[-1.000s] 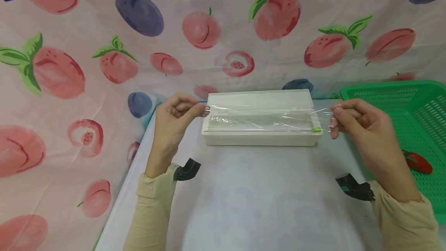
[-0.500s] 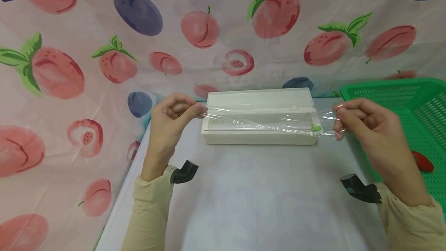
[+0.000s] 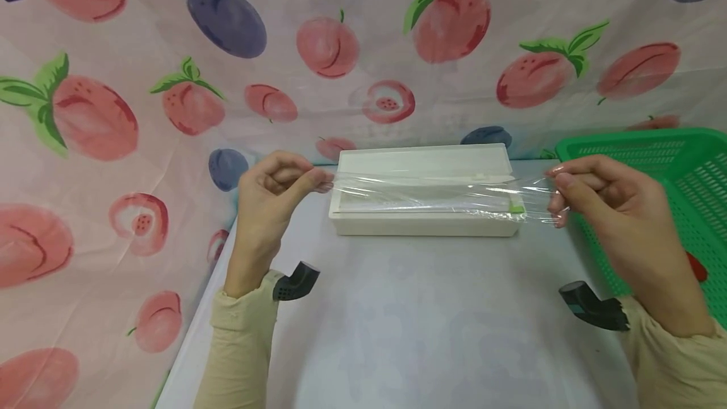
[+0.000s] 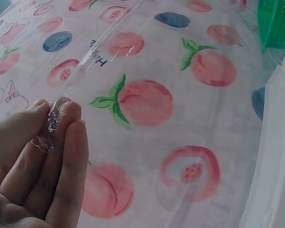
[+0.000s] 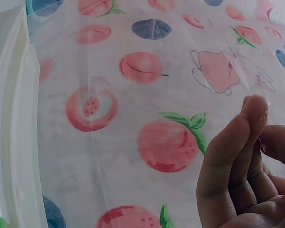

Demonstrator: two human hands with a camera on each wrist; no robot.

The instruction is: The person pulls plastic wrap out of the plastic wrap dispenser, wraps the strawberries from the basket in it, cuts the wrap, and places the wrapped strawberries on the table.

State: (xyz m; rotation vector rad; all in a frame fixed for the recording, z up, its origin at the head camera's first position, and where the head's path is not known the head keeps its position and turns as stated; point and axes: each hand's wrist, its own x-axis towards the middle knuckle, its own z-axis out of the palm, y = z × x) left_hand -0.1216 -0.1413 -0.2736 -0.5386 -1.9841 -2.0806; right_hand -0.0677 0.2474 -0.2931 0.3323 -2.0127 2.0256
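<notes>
The clear, thin plastic film sheet [image 3: 443, 195] spans the gap between both hands, in line with the white rectangular lidded box [image 3: 420, 226] on the white tabletop [image 3: 426, 308]. Whether film and box touch cannot be determined.

Left hand [image 3: 268, 202]: the grip pinches one bunched end of the film between thumb and fingers. Right hand [image 3: 618, 207]: the grip pinches the opposite end, likewise thumb against fingers.

Handling (estimated): the film should be very light, limp, and prone to cling to itself. Expect slight stretch under tension and tearing from any nick. Take hold at the end corners with the flat of the fingertips, not the nails. Apply even tension; avoid grasping mid-span, where layers may fold and stick.
</notes>
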